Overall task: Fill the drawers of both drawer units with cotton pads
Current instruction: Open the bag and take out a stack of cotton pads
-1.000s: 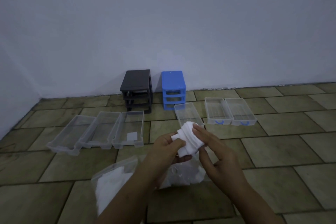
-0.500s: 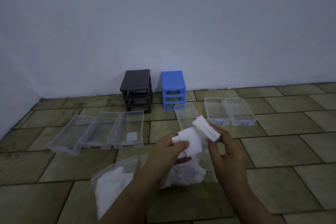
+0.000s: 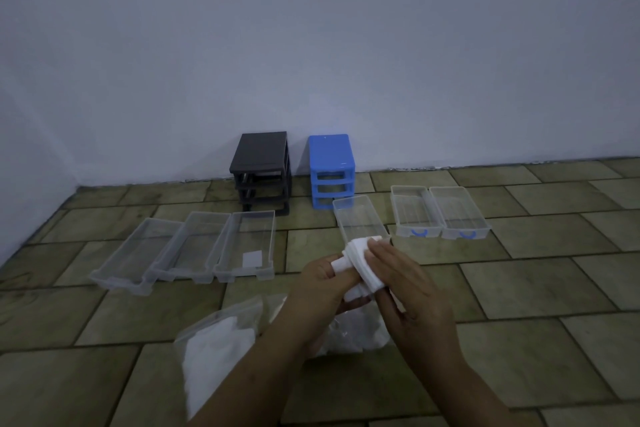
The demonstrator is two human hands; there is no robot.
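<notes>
A stack of white cotton pads (image 3: 360, 262) is held between both hands above the floor. My left hand (image 3: 322, 282) grips the stack from the left and below. My right hand (image 3: 398, 274) holds its right side, fingers laid over the top. A black drawer unit (image 3: 262, 166) and a blue drawer unit (image 3: 331, 168) stand empty-framed against the wall. Three clear drawers (image 3: 194, 246) lie in a row on the left; the right one holds a single pad (image 3: 252, 258). Another clear drawer (image 3: 358, 218) lies just beyond the hands, and two with blue handles (image 3: 440, 211) lie to the right.
A clear plastic bag (image 3: 221, 347) with more white pads lies on the tiled floor under my forearms. The white wall runs behind the units, with a corner at the far left.
My right hand had lifted a few pads off the stack half a second ago; now it is back against the stack, which both hands hold together.
</notes>
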